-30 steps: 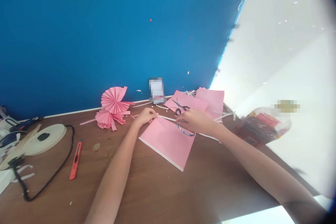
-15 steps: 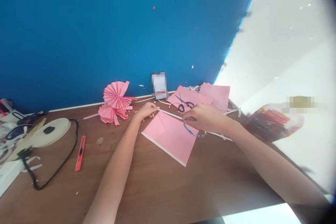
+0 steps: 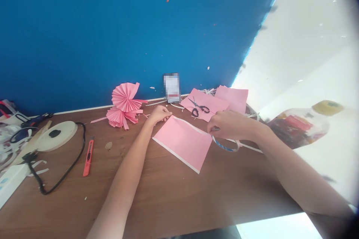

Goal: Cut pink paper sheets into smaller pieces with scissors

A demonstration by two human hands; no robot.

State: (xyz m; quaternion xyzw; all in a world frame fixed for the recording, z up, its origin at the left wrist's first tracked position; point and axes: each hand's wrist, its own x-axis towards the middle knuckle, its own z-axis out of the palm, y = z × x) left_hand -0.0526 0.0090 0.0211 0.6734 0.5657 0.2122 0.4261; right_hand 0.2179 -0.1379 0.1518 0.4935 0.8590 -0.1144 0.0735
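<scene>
A pink paper sheet [image 3: 185,140] lies tilted on the table, with a white strip [image 3: 175,155] along its near edge. My left hand [image 3: 160,114] is closed at the sheet's far left corner, its fingertips pinching the end of a white tape strip [image 3: 186,123]. The strip runs along the far edge toward my right hand [image 3: 228,125], which is closed around a roll of tape [image 3: 227,147] at the far right corner. Part of the roll hides behind the fingers. Black scissors [image 3: 198,108] rest on other pink sheets [image 3: 209,102] just beyond my right hand.
Folded pink paper fans [image 3: 125,106] lie at the back left. A red box cutter [image 3: 88,157], a white disc-shaped object [image 3: 57,136] and a black cable [image 3: 66,177] are further left. A phone-like object [image 3: 172,87] leans on the blue wall. A jar [image 3: 300,127] stands at the right.
My right hand has moved right along the sheet's far edge with the tape roll, drawing out more strip. My left hand stays at the corner. The view has shifted slightly.
</scene>
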